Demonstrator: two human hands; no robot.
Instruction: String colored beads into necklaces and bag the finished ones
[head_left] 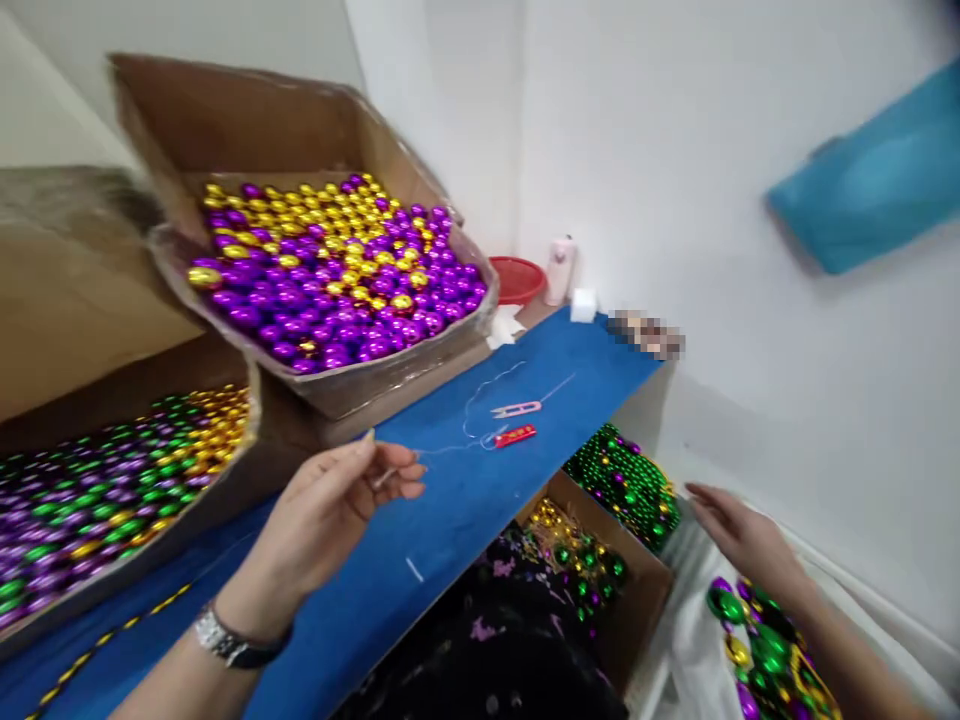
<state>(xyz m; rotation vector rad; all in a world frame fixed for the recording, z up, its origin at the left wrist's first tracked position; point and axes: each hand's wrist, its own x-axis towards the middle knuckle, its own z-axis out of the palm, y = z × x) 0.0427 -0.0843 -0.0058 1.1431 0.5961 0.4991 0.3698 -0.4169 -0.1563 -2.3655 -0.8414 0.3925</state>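
Blue covers the worktable point(450, 520); I read clock bearings from the view centre. Between 7 and 8 o'clock, my left hand point(330, 500) pinches a thin thread point(450, 449) between thumb and fingers. The thread runs across the worktable to loops beside the red packet point(515, 436), near 5 o'clock; pink-handled snips point(517, 409) lie just above that packet. At 4 o'clock, my right hand point(754, 540) is released, fingers loosely extended. Green, purple and gold beads point(769, 650) lie beside that forearm. At 10 o'clock, one carton point(390, 374) contains purple and gold balls point(360, 310).
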